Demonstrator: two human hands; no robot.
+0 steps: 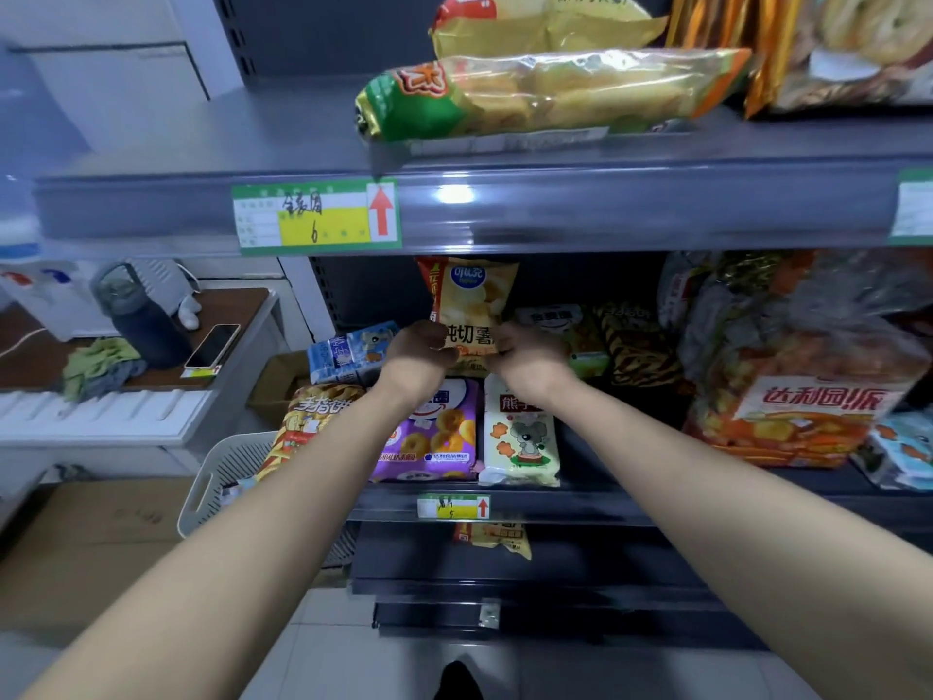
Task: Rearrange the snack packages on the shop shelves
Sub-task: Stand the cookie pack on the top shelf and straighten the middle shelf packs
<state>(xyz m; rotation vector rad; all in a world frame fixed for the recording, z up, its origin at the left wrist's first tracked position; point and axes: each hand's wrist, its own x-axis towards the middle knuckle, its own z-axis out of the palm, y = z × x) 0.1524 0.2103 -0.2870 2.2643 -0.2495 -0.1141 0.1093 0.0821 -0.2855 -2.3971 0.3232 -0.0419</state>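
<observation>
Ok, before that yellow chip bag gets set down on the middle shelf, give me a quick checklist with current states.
1. Both hands on the bag: ok. Left hand and right hand pinch the lower corners of the yellow chip bag.
2. Bag upright: ok.
3. Bag clear of the upper shelf edge: cannot tell, its top sits right under it.
4. Free spot behind: cannot tell, the bag and hands hide it.
5. Front row undisturbed: ok. The purple packet and white bear packet lie flat.
</observation>
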